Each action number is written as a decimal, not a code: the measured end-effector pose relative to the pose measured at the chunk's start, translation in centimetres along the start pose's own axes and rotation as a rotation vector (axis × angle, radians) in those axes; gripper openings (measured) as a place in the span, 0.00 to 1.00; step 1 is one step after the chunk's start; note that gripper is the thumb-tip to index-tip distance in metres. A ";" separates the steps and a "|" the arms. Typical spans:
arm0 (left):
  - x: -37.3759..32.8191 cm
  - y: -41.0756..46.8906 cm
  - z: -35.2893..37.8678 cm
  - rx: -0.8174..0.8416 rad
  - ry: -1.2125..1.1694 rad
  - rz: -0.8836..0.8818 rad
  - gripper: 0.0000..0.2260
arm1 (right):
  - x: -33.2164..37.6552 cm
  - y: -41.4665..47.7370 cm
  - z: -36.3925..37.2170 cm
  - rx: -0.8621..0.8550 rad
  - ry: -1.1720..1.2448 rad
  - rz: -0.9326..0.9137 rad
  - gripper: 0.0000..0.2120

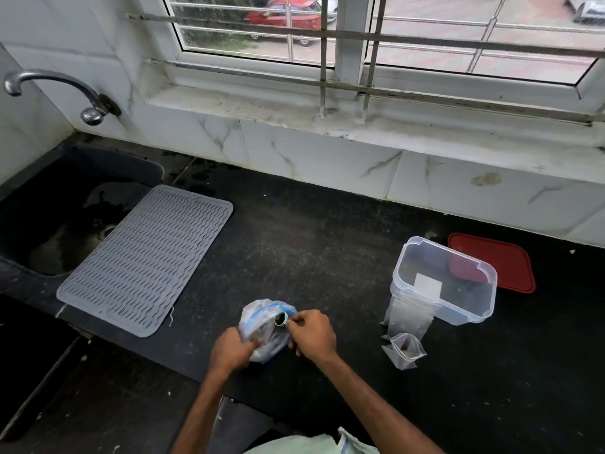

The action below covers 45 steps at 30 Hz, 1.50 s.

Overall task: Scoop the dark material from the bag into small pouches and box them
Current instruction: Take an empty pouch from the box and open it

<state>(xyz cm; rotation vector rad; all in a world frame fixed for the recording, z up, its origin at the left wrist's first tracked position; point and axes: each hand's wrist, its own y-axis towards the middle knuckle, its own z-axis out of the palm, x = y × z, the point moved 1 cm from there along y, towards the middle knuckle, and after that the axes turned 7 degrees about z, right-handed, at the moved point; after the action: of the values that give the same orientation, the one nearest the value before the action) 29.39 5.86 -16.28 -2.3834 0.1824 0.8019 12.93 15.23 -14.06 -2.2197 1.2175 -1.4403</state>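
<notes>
Near the front edge of the bench [311, 244], the left hand [230, 352] curls its fingers round the clear bag [262, 327] of dark material. The right hand [312, 332] pinches a small scoop [281, 319] at the bag's mouth. Toward the right edge stand small pouches [406, 350], an open box [445, 283] and a red lid [501, 260].

Quantities on the bench [327, 244]:
- one clear plastic zip bag with a blue seal [262, 322]
- one small greenish scoop [281, 319]
- one clear rectangular plastic box [471, 309]
- one flat red lid [504, 260]
- one small clear pouch standing open [404, 352]
- flat clear pouches leaning on the box [409, 317], count not discernible
- one grey ribbed silicone mat [147, 257]

Two hands: left hand [232, 353], right hand [312, 332].
</notes>
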 end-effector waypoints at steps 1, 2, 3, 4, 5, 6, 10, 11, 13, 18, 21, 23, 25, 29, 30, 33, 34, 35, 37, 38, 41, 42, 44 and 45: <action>0.2 0.3 0.1 -0.012 -0.142 0.007 0.14 | 0.0 -0.1 -0.1 -0.001 -0.022 -0.004 0.07; 0.2 0.3 0.1 -0.011 -0.296 0.004 0.12 | 0.1 -0.1 -0.2 -0.007 -0.045 -0.012 0.07; -0.1 0.1 0.0 -0.005 -0.413 0.001 0.13 | 0.2 -0.2 -0.3 -0.019 -0.067 -0.020 0.08; -0.2 0.0 -0.1 0.001 -0.500 -0.006 0.16 | 0.2 -0.2 -0.4 -0.030 -0.087 -0.030 0.08; -0.3 0.0 -0.2 0.019 -0.555 -0.015 0.22 | 0.2 -0.2 -0.5 -0.038 -0.100 -0.038 0.08; -0.2 -0.1 -0.4 0.049 -0.602 -0.012 0.28 | 0.1 -0.2 -0.6 -0.041 -0.106 -0.044 0.08; -0.4 -0.8 -0.9 0.187 -0.649 -0.003 0.34 | -0.1 -0.3 -1.1 -0.064 -0.104 -0.043 0.07; -0.6 -1.0 -0.9 0.167 -0.623 0.003 0.31 | -0.1 -0.3 -1.1 -0.062 -0.101 -0.043 0.07; -1.3 -1.2 -0.5 0.053 -0.545 -0.001 0.23 | -0.3 -0.4 -1.1 -0.056 -0.099 -0.046 0.07; -2.2 -0.9 0.3 -0.155 -0.400 0.047 0.12 | -0.8 -0.3 -1.7 0.000 -0.010 -0.064 0.08; -3.0 -0.5 0.8 -0.195 -0.342 0.033 0.12 | -0.9 -0.2 -2.3 0.025 0.042 -0.044 0.08; -3.6 -0.1 1.3 -0.215 -0.300 0.025 0.11 | -0.8 -0.4 -2.8 0.004 0.027 -0.035 0.07; -3.9 0.1 1.8 -0.246 -0.245 0.025 0.11 | -0.9 -0.7 -3.2 -0.034 -0.050 -0.042 0.06; -4.6 -0.5 1.9 -0.307 -0.151 0.019 0.09 | -1.0 -1.1 -3.4 -0.066 -0.182 -0.067 0.08; -4.6 -0.4 2.0 -0.299 -0.149 0.010 0.08 | -1.0 -1.2 -3.5 -0.072 -0.195 -0.070 0.08; -4.9 -0.1 2.2 -0.221 -0.271 -0.005 0.06 | -1.0 -1.1 -4.0 -0.084 -0.208 -0.071 0.07; -5.0 -0.1 2.4 -0.181 -0.371 0.000 0.07 | -1.0 -1.1 -4.2 -0.084 -0.212 -0.071 0.07; -5.2 -0.3 2.6 -0.142 -0.454 0.001 0.09 | -1.0 -1.2 -4.3 -0.088 -0.221 -0.077 0.06; -5.5 -0.7 2.7 -0.091 -0.559 -0.002 0.11 | -1.1 -1.3 -4.4 -0.091 -0.266 -0.101 0.07; -5.5 -0.7 2.7 -0.069 -0.589 -0.003 0.11 | -1.1 -1.4 -4.4 -0.091 -0.286 -0.115 0.07; -5.0 -0.2 2.6 -0.032 -0.632 -0.036 0.07 | -1.4 -1.4 -4.3 -0.063 -0.256 -0.103 0.07; -4.6 0.3 2.7 -0.038 -0.650 -0.060 0.07 | -1.5 -1.4 -4.3 -0.035 -0.211 -0.088 0.07; -4.1 0.9 2.9 -0.093 -0.682 -0.137 0.14 | -1.6 -1.4 -4.6 0.012 -0.124 -0.064 0.07; -4.0 1.1 3.0 -0.138 -0.693 -0.168 0.16 | -1.5 -1.5 -4.9 0.036 -0.068 -0.050 0.06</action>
<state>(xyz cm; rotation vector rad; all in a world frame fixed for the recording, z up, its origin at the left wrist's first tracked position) 24.33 6.50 -16.39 -2.0588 -0.3598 1.5280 9.31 18.43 -11.79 -2.2707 1.1134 -1.3820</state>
